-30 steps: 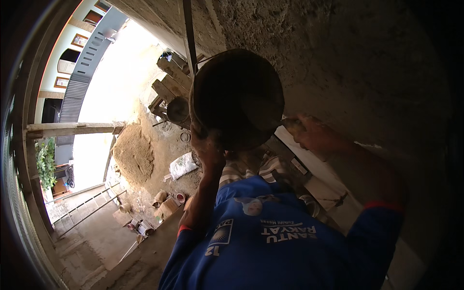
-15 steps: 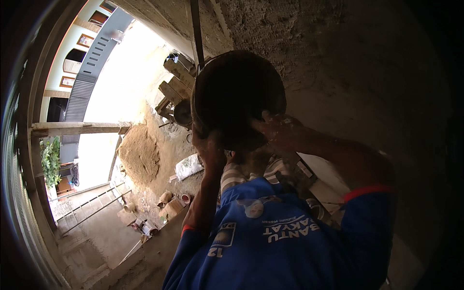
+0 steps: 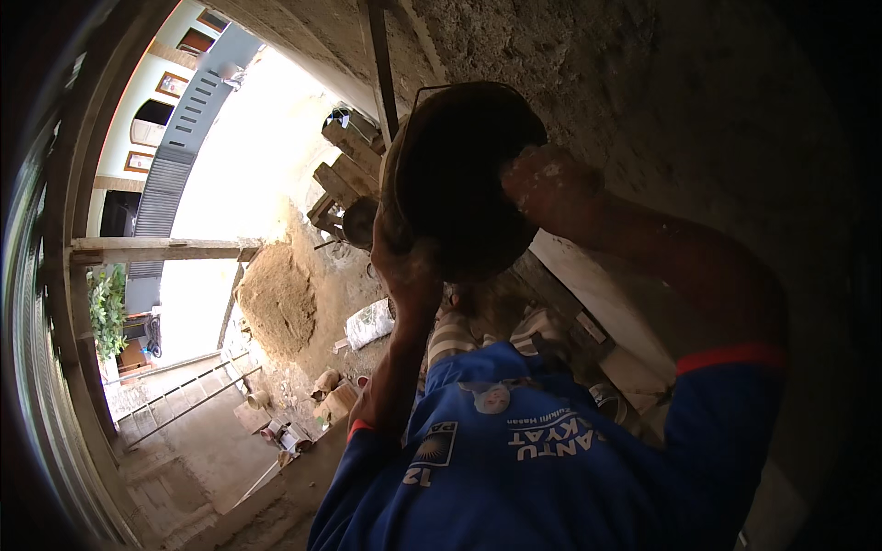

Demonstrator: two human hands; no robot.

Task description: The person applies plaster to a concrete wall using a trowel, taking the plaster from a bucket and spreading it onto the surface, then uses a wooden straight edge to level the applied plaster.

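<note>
A dark bucket (image 3: 395, 179) with a thin wire handle hangs tilted in front of me, its mouth facing up toward my view. My left hand (image 3: 411, 273) grips the bucket low on its near left side, the fingers partly lost in shadow. Over the right part of the mouth is my right hand (image 3: 554, 188), with mortar-like smears on it and the fingers curled in. Whether those fingers hold anything is too dark to make out. The inside of the bucket is black with shade, so its contents are hidden.
A rough, mortar-spattered wall (image 3: 579, 55) rises ahead and to the right. An upright strip (image 3: 378, 69) stands beyond the bucket. Far below on the left are stacked planks (image 3: 347, 179), a sand heap (image 3: 277, 298), a white sack (image 3: 369, 324) and a ladder-like frame (image 3: 188, 395).
My right hand has drawn up and rightward from inside the bucket's near part, its fingers now curled. The bucket has shifted slightly up and right and tilted, with my left hand still on it.
</note>
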